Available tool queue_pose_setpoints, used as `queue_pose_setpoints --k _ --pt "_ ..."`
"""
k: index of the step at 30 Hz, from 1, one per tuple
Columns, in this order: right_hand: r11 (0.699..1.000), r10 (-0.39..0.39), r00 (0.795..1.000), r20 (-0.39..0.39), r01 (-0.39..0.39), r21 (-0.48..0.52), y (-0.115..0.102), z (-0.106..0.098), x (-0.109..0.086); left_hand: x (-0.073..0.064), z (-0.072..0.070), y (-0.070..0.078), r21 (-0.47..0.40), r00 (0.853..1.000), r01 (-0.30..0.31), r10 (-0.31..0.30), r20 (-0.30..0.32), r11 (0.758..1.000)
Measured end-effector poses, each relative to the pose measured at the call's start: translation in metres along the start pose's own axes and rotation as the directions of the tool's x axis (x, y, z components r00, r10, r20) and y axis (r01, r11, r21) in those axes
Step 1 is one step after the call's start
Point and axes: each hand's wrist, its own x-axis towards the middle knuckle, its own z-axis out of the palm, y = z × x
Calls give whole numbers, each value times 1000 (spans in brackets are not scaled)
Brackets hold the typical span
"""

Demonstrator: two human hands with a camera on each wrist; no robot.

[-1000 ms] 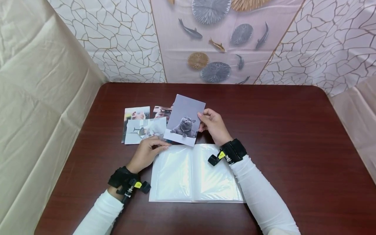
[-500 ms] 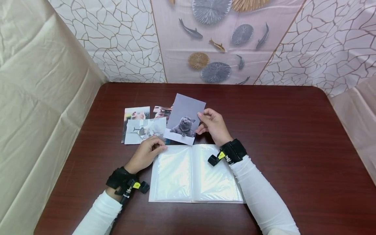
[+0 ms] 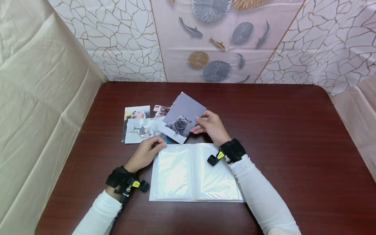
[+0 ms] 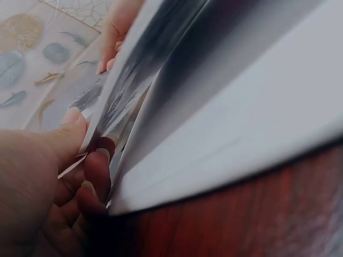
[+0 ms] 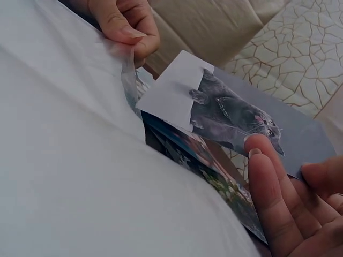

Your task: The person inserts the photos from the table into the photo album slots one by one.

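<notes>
A photo album (image 3: 175, 173) lies open on the table, its two glossy clear pockets facing up. My left hand (image 3: 145, 152) pinches the top left edge of its page; the left wrist view shows the thumb (image 4: 72, 128) on one side of the page edge and curled fingers on the other. Between thumb and fingers, my right hand (image 3: 212, 126) holds a photo of a grey cat (image 3: 182, 112) by its right edge. The photo is tilted, its lower corner just above the album's top edge. In the right wrist view the cat photo (image 5: 230, 110) comes close to the pinched sleeve.
Several other photos lie behind the album at the left, among them a pale one (image 3: 138, 131) and a colourful one (image 3: 137, 112). The dark red table (image 3: 282, 130) ends at a patterned cloth backdrop (image 3: 176, 73). A cream cloth (image 3: 44, 114) hangs at the left.
The cat photo has turned clockwise and its lower end has swung left, with my right fingers shifting left along its edge. My left hand has slid slightly left at the album's corner.
</notes>
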Motion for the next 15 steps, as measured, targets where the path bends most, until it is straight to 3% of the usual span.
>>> queue_pose_setpoints --k 15 --pt "997 50 998 30 -48 -57 2 -3 2 0 -1 1 -19 1000 -7 7 -15 1000"
